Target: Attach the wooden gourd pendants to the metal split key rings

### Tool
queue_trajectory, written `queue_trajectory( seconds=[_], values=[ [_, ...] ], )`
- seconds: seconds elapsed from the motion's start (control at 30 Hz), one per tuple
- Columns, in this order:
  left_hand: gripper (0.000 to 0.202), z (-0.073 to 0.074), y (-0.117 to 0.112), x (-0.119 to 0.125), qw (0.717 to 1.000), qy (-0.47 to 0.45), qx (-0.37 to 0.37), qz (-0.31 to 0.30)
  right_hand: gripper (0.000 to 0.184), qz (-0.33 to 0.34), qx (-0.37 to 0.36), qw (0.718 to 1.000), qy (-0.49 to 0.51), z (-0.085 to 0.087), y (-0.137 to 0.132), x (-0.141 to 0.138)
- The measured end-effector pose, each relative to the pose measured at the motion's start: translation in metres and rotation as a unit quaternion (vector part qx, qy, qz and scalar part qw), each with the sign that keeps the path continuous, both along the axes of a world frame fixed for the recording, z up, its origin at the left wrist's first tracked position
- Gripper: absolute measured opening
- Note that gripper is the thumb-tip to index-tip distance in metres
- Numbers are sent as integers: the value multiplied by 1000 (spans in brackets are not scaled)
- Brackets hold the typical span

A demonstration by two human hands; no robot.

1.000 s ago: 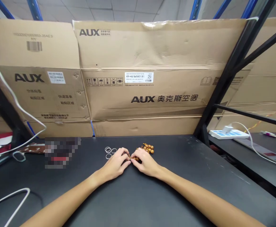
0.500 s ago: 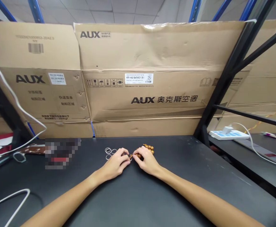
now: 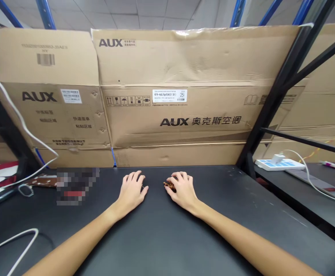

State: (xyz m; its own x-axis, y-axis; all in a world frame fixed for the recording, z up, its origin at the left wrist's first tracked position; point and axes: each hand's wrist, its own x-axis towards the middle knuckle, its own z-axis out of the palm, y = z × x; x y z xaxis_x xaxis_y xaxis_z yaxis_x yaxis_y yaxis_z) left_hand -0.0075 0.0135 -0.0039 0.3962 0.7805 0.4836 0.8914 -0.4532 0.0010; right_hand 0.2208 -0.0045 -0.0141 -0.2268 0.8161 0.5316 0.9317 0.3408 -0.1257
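Two bare hands rest palm-down on a black table point(image 3: 167, 234). The left hand point(image 3: 131, 191) is open, fingers spread, with nothing visibly held. The right hand point(image 3: 184, 190) is half open, its fingers curved over one small cluster of brown beads point(image 3: 169, 186) at its inner edge. Two AUX cardboard cartons point(image 3: 167, 115) stand beyond the table.

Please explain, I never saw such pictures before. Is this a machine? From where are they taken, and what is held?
There is no machine here: these are a person's own two hands, the left hand and the right hand, filmed by a camera worn on the head. All three pictures come from it. The hands rest palm down on a black table. At the right hand's fingers lie small brown beads; I cannot tell if it grips them. The left hand shows nothing held. Behind the table stand AUX cardboard boxes.
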Motion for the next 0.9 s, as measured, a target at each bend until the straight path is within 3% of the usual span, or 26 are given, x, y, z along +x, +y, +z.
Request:
queue_trajectory(
  seconds=[0.13, 0.27, 0.47, 0.6, 0.73, 0.8, 0.9],
  values=[
    [46, -9, 11, -9, 991, 4, -123, 50, 49, -49, -56, 997, -13, -6, 4, 2],
    [49, -14, 24, -18, 984, 5, -179, 21, 43, -2, -154, 988, -3, -9, 15, 10],
    [48, -15, 42, -30, 987, 2, -163, 3, 39, 47, -149, 988, 12, -10, 36, 29],
    [47, -17, 49, -36, 989, -3, -145, 13, 39, 20, -143, 989, 13, -12, 45, 40],
    [47, -13, 43, -31, 997, -15, -75, 18, 44, -2, -59, 998, 9, -6, 38, 35],
    [50, -10, 32, -21, 999, -26, -32, -12, 47, 44, -10, 999, -1, -2, 28, 25],
    [54, -12, 11, 0, 993, -35, -46, -104, 53, 165, -56, 985, -4, 0, 13, 8]
  ],
)
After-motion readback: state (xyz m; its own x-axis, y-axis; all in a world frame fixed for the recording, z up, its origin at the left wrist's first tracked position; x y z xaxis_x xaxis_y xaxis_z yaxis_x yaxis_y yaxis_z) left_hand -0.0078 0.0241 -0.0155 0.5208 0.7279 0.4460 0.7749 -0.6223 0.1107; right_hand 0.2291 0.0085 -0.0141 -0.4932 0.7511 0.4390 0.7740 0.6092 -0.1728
